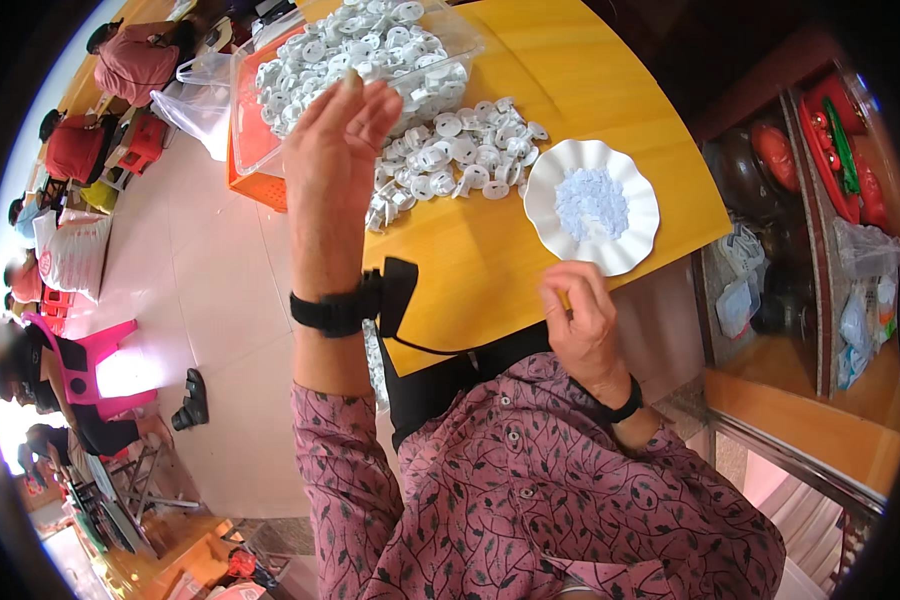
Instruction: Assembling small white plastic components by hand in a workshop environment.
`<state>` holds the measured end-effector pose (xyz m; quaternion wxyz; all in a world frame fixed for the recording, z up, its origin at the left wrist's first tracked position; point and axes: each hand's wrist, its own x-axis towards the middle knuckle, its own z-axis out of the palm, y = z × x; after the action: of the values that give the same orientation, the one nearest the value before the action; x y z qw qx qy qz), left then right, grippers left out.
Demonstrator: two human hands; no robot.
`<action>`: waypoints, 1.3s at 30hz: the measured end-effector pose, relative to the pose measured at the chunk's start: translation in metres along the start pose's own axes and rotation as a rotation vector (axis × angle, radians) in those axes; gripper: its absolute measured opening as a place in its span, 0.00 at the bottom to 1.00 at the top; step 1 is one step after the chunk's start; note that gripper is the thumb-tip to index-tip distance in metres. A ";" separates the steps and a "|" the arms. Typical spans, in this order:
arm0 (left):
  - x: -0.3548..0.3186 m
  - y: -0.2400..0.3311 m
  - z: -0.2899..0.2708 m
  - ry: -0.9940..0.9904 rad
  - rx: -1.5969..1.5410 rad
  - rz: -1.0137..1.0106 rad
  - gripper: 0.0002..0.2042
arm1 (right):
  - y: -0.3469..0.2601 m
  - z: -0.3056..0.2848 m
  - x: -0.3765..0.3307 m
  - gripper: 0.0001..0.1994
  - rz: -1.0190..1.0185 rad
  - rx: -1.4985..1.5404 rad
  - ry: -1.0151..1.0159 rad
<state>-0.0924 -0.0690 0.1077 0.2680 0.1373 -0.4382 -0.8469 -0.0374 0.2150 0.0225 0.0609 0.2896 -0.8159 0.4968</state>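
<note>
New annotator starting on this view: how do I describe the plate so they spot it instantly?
Find the yellow table, then look toward its right edge, past the loose heap of white parts. There sits a round white plate bearing small, pale bluish pieces. Its wavy, scalloped rim sets it apart from everything around it.

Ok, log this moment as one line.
left hand: near white parts | right hand: curled by plate, grip contents unclear | plate: holds pale pieces | table: white parts heaped
</note>
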 end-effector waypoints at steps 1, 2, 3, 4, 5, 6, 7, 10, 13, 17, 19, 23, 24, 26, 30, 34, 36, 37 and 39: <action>-0.004 -0.008 -0.002 -0.025 0.052 0.012 0.15 | 0.006 -0.005 0.003 0.06 -0.071 -0.202 0.043; -0.015 -0.014 -0.004 -0.101 0.084 -0.043 0.13 | 0.012 -0.010 0.005 0.07 -0.146 -0.399 0.081; -0.022 -0.024 -0.008 -0.087 0.221 -0.094 0.12 | 0.023 -0.013 0.003 0.13 -0.116 -0.464 0.044; -0.031 -0.034 -0.014 -0.065 0.362 -0.140 0.11 | 0.024 -0.014 0.005 0.13 -0.120 -0.455 0.040; -0.039 -0.048 -0.018 -0.065 0.473 -0.148 0.11 | 0.026 -0.016 0.007 0.16 -0.105 -0.554 0.012; -0.047 -0.062 -0.022 -0.067 0.584 -0.156 0.11 | 0.028 -0.018 0.008 0.19 -0.089 -0.653 -0.016; -0.053 -0.073 -0.028 -0.097 0.734 -0.135 0.11 | 0.034 -0.018 0.007 0.23 -0.076 -0.669 -0.045; -0.061 -0.100 -0.035 -0.161 1.018 -0.090 0.10 | 0.037 -0.019 0.008 0.22 -0.087 -0.682 -0.074; -0.059 -0.109 -0.030 -0.139 1.290 0.205 0.11 | 0.038 -0.018 0.007 0.20 -0.084 -0.655 -0.058; -0.057 -0.118 -0.032 -0.124 1.403 0.250 0.10 | 0.042 -0.017 0.004 0.16 -0.101 -0.588 -0.018; -0.062 -0.114 -0.029 -0.164 1.468 0.288 0.09 | 0.042 -0.017 0.004 0.12 -0.117 -0.549 0.014; -0.079 -0.106 -0.027 -0.258 1.499 0.337 0.06 | 0.043 -0.018 0.004 0.09 -0.146 -0.520 0.038; -0.084 -0.103 -0.029 -0.316 1.475 0.328 0.06 | 0.039 -0.019 0.006 0.09 -0.142 -0.485 0.047; -0.093 -0.097 -0.031 -0.378 1.448 0.316 0.05 | 0.037 -0.018 0.005 0.08 -0.133 -0.453 0.057; -0.111 -0.089 -0.035 -0.361 1.349 0.256 0.10 | 0.027 -0.016 0.003 0.03 0.074 -0.057 0.077; -0.128 -0.088 -0.033 -0.276 1.309 0.239 0.14 | 0.014 -0.019 0.007 0.04 0.416 0.380 -0.026; -0.136 -0.090 -0.031 -0.235 1.284 0.205 0.14 | 0.016 -0.016 0.008 0.05 0.434 0.409 -0.048; -0.139 -0.091 -0.031 -0.193 1.260 0.174 0.13 | 0.018 -0.014 0.007 0.07 0.450 0.441 -0.069; -0.141 -0.093 -0.031 -0.161 1.232 0.167 0.13 | 0.021 -0.009 0.004 0.07 0.456 0.459 -0.092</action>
<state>0.0071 0.0351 0.0134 0.1713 0.1677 -0.8740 -0.4226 -0.0539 0.2281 0.0130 -0.1554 0.1278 -0.7283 0.6550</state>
